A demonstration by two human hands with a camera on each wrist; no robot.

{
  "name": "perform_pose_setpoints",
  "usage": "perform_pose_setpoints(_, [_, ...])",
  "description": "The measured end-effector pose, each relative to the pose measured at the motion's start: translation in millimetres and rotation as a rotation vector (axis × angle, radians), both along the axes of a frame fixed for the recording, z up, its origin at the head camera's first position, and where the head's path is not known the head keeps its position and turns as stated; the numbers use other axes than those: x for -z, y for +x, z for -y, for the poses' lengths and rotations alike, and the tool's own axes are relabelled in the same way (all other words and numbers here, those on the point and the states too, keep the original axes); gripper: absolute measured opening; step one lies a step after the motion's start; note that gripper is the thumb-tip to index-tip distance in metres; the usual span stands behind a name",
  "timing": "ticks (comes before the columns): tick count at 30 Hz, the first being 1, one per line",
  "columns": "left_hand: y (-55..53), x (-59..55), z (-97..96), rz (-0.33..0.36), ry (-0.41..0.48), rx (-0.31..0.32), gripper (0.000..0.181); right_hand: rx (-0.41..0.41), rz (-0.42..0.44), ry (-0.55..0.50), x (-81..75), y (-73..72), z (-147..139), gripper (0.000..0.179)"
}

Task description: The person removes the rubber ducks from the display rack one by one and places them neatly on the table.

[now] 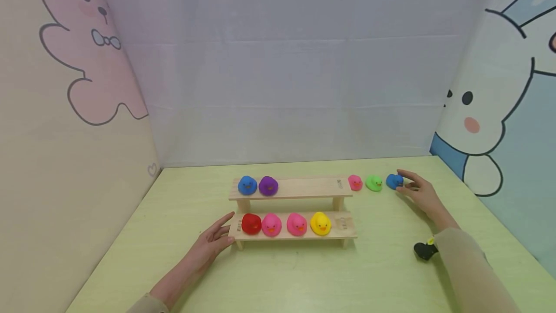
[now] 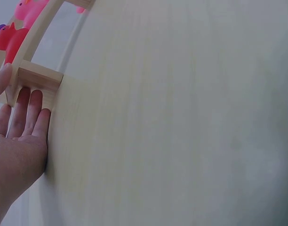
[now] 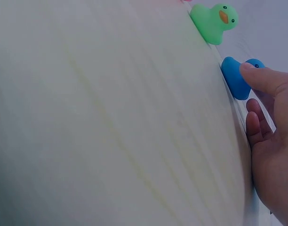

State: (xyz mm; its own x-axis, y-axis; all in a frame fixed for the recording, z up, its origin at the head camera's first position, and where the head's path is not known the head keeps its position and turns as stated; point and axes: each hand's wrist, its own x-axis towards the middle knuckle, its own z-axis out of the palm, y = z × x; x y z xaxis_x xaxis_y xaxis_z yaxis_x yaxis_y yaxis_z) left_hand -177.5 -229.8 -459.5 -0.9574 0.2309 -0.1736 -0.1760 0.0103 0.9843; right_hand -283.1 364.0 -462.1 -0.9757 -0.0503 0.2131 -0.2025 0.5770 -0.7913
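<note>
Left hand (image 1: 211, 243) rests at the left end of a wooden rack (image 1: 304, 187), its fingers nearly straight, thumb by the front corner and fingertips reaching under the lower tier; how firmly it presses cannot be told. Right hand (image 1: 422, 197), well to the right of the rack, pinches a blue duck (image 1: 392, 181), thumb on the near side and forefinger on the far side, other fingers loosely bent.

The blue duck appears to sit on the table (image 1: 304, 279), farthest from the rack in a row of three: a green duck (image 1: 374, 183) comes next, then a lone pink duck (image 1: 355, 182) just beside the rack's upper right end. On the rack's upper tier, a second blue duck (image 1: 247, 185) and a purple duck (image 1: 268, 186) stand at the left; the lower tier bears a red duck (image 1: 251, 224), two brighter pink ducks (image 1: 271, 225) and a yellow duck (image 1: 320, 223).

By its look, the blue duck is light and slightly squeezable, hardly fragile, though its smooth, rounded skin could slip under an off-centre pinch. Its broad body, below the head, seems the best hold, taken gently from opposite sides. The rack looks stiff yet light enough to shift if knocked; its end offers a sound place to steady it.
</note>
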Motion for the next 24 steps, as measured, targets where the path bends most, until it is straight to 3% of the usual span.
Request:
perform_pose_setpoints(14, [-0.1, -1.2, -1.0, 0.018, -0.016, -0.020, 0.068, -0.003, -0.023, -0.002, 1.2, 0.1, 0.9, 0.060])
perform_pose_setpoints(24, [-0.5, -1.6, -1.1, 0.016, -0.015, -0.021, 0.069, 0.015, -0.100, -0.033, -4.3, -0.1, 5.2, 0.055])
